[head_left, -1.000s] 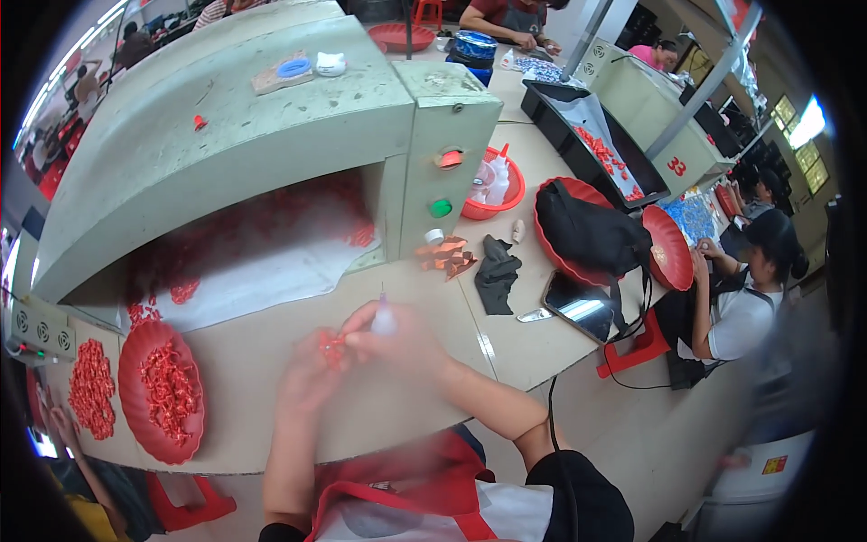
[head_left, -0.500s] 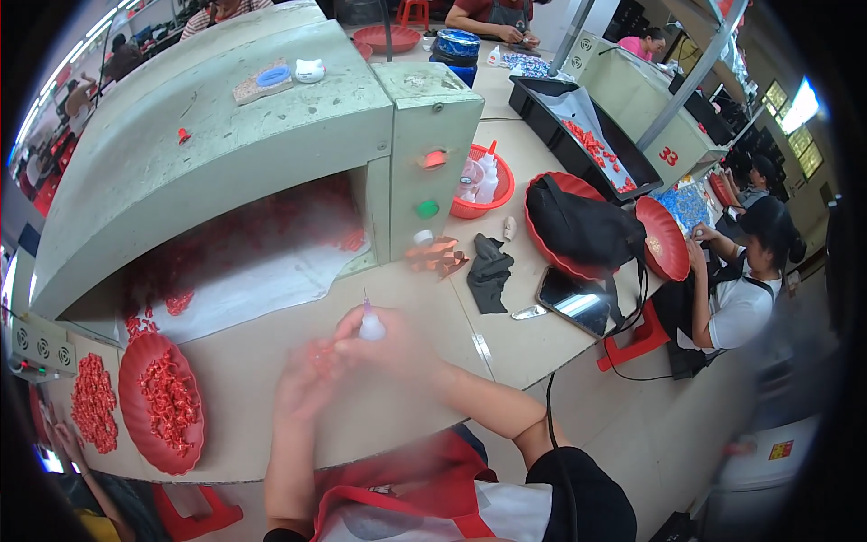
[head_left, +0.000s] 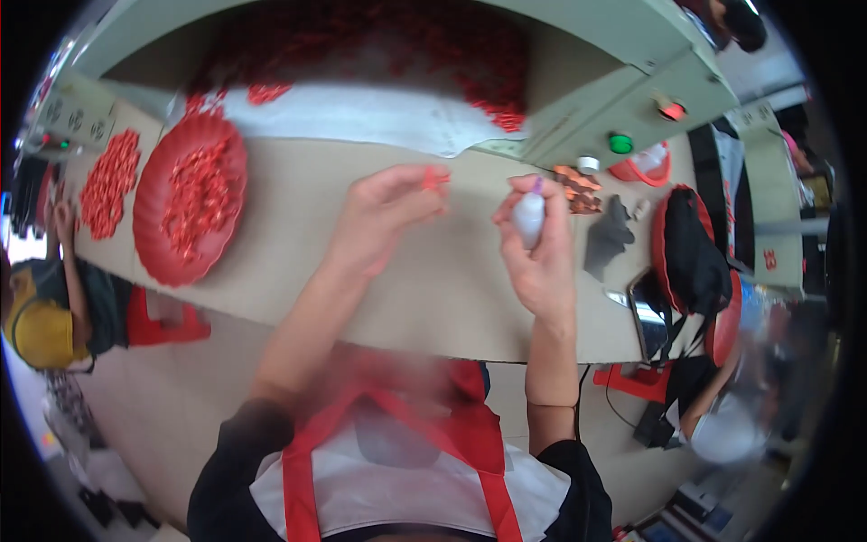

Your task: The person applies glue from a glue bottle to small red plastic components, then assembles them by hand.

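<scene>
Over the table, my left hand (head_left: 384,212) pinches a small red piece (head_left: 435,179) between thumb and fingertips; its exact kind is too small to make out. My right hand (head_left: 548,271) is wrapped round a small white squeeze bottle (head_left: 528,219) with a purple needle-tip base, held upright. The two hands are apart, with tabletop between them. To the left, a scalloped red tray (head_left: 233,230) holds a heap of similar red pieces. White cloth (head_left: 361,129) lies in the mouth of the pale green machine (head_left: 578,32), with more red pieces on it.
A pile of red pieces (head_left: 110,185) lies left of the tray. At right are a white cap (head_left: 587,164), orange-brown scraps (head_left: 581,191), a dark grey cloth (head_left: 610,237), a phone (head_left: 648,316) and a black bag (head_left: 700,253). Other people sit at both sides.
My hands, together before, have separated: the left holds the red piece, the right has moved away rightward with the bottle. The view has swung left and down.
</scene>
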### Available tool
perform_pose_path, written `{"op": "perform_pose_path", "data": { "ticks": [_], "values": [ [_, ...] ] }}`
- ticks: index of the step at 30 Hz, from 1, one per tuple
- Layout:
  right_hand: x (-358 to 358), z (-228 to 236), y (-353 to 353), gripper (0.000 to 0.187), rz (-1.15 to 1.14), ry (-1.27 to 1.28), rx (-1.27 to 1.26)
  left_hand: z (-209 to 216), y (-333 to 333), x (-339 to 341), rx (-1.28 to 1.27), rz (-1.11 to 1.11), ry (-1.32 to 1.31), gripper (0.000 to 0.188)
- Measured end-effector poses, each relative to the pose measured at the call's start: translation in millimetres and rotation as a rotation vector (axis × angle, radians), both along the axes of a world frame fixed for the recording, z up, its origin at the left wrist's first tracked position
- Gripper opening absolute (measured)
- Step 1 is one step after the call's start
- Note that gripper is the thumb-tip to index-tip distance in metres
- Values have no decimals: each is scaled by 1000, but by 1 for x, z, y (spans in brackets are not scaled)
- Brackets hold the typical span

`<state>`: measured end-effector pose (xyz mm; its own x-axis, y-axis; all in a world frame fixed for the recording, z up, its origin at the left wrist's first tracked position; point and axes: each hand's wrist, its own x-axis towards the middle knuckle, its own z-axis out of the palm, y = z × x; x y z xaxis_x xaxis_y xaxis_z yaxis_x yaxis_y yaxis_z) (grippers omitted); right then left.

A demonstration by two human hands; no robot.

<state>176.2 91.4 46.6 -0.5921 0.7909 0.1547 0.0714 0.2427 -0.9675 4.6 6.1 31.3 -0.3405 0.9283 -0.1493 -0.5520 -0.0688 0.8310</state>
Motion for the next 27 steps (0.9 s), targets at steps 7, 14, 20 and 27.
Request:
{"op": "perform_pose_path", "data": {
  "ticks": [7,14,20,27],
  "values": [
    [-3,11,-12,46,6,95,62,-5,-7,-4,-77,59,37,26],
    [-4,11,-26,36,-101,114,684,0,-8,8,-97,180,362,28],
    [-14,6,-27,32,-90,122,765,-3,-5,12,-77,249,485,27],
    [-14,8,-28,30,-120,90,725,-3,-4,14,-72,250,474,27]
  ]
}}
